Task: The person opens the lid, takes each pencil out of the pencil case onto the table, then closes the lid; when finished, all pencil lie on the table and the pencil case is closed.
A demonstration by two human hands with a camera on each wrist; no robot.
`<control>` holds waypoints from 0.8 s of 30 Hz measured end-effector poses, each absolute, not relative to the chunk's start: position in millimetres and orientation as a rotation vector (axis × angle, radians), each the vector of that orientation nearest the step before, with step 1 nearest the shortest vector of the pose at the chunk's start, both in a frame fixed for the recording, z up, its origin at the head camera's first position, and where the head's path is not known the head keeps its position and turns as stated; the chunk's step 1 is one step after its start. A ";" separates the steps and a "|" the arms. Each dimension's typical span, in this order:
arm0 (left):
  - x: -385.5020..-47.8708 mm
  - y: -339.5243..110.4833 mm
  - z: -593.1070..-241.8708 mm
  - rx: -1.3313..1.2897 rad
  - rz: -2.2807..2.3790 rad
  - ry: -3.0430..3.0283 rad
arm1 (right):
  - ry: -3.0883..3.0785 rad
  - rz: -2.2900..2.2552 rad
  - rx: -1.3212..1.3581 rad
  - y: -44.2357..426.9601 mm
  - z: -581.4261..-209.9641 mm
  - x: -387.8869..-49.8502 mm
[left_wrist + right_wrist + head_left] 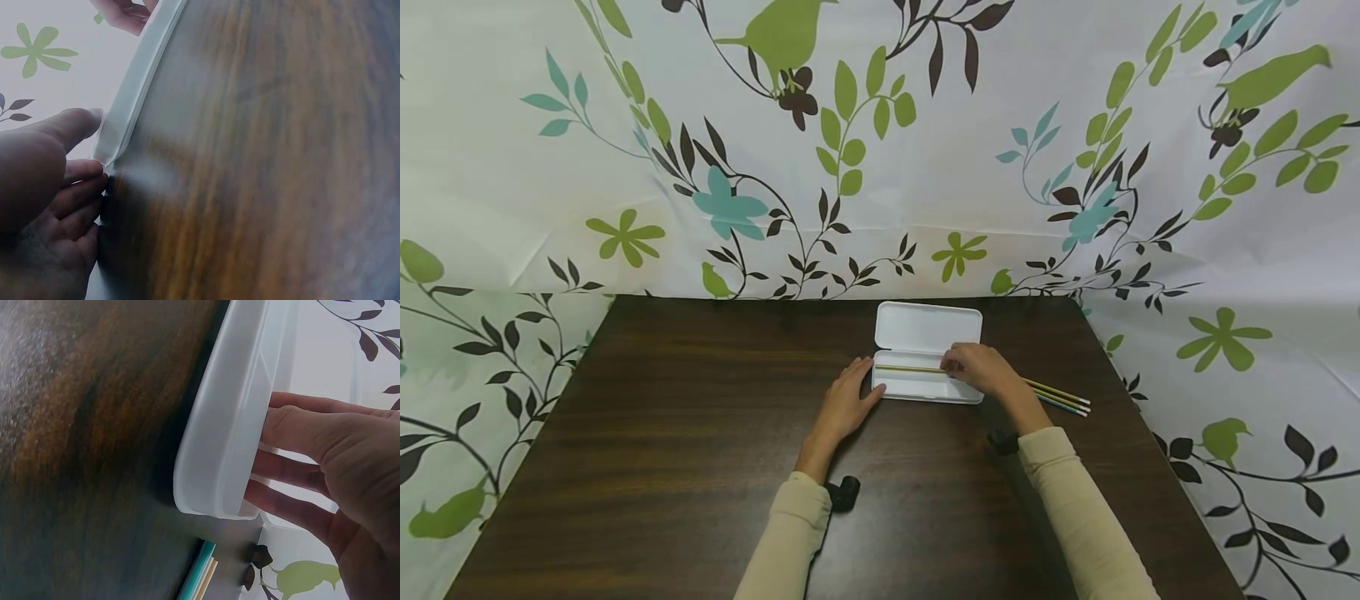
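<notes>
A white pencil case (pixel 925 387) lies on the table with its lid (pixel 928 327) swung back. One yellowish pencil (pixel 910 368) stretches lengthwise inside it. My left hand (pixel 846 402) grips the case's left end, thumb at the front corner and fingers along the side; the left wrist view shows the thumb on the front wall. Over the case's right half, my right hand (pixel 981 368) reaches down with bent fingers and pinches the pencil's right part. That pencil is hidden in the right wrist view, where the fingers (pixel 290 503) dip behind the case's wall.
Several more pencils (pixel 1060 395), yellow and teal, lie together on the dark wooden table (pixel 700 450) just right of the case, partly behind the right wrist. A patterned leaf-and-bird cloth (pixel 865 250) hangs behind the table's far edge.
</notes>
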State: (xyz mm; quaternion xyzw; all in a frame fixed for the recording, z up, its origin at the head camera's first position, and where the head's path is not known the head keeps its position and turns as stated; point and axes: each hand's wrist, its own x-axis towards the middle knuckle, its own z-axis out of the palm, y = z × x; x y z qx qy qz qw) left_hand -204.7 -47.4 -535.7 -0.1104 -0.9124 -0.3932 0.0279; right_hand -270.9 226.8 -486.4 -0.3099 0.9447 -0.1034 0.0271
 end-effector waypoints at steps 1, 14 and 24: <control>-204.8 -47.2 -535.7 -0.341 -1.214 -2.818 | 2.919 -0.315 -0.955 226.9 -486.4 -270.8; -203.9 -46.6 -534.3 -0.328 -1.221 -2.831 | 2.981 -0.289 -0.982 231.0 -485.0 -270.3; -204.0 -47.6 -533.3 -0.329 -1.231 -2.828 | 2.966 -0.270 -0.938 235.8 -474.8 -269.4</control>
